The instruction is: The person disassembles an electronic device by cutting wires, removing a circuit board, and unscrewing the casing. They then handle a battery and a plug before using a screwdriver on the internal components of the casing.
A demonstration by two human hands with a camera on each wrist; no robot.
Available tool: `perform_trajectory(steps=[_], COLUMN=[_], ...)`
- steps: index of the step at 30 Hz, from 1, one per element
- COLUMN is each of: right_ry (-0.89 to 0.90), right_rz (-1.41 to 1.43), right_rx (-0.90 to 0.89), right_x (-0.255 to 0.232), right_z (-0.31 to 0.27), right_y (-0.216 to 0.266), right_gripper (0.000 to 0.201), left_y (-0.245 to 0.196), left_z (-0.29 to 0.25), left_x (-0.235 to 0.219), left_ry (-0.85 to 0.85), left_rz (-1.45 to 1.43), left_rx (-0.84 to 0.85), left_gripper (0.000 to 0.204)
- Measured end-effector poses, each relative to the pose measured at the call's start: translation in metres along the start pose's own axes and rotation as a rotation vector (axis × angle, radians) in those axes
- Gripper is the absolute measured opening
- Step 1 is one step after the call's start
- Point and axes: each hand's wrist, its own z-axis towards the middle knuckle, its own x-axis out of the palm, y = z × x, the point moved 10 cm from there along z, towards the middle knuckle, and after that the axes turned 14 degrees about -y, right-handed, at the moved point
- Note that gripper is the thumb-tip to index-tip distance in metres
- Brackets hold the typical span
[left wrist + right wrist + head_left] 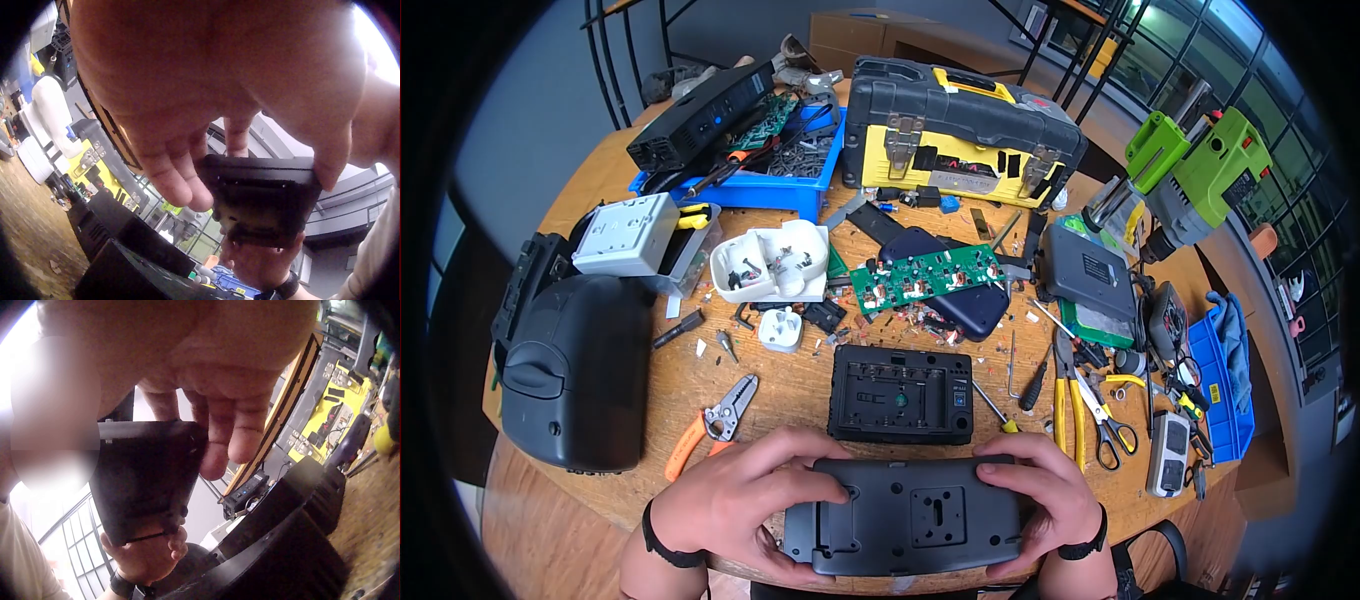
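Observation:
Both hands hold a black plastic cover (870,520) by its two ends over the table's near edge. Screw holes and a square recessed mount mark the face seen from the head. My left hand (730,490) grips the left end, one finger lying over a raised section. At the right end my right hand (1055,490) has its fingers over the top edge. In the left wrist view the cover (265,200) shows its dark inner side between fingers and thumb. Just beyond it lies a black device body (958,425) with an open bay with metal contacts.
Wire strippers (690,445) lie left, near a black case (585,370). Behind are a green circuit board (925,278), a white tray (735,270) of screws and a yellow-black toolbox (960,130). Pliers (1062,400), scissors (1110,435) and a blue bin (1230,400) stand right.

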Motion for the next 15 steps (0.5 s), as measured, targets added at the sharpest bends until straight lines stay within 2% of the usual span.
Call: perform_trajectory(steps=[5, 15], right_ry=[-0.025, -0.062], right_rz=[0.044, 0.124], right_rx=[0.008, -0.049], right_x=[-0.0031, -0.006], right_z=[0.0005, -0.0032], right_y=[0.0015, 0.0024], right_gripper=[0.087, 0.089], left_y=[-0.0031, -0.0092], left_z=[-0.0007, -0.0028], left_x=[-0.0014, -0.0025], left_ry=[-0.008, 0.002], left_rz=[-0.047, -0.167], left_rx=[0.038, 0.093], left_gripper=[0.072, 0.049])
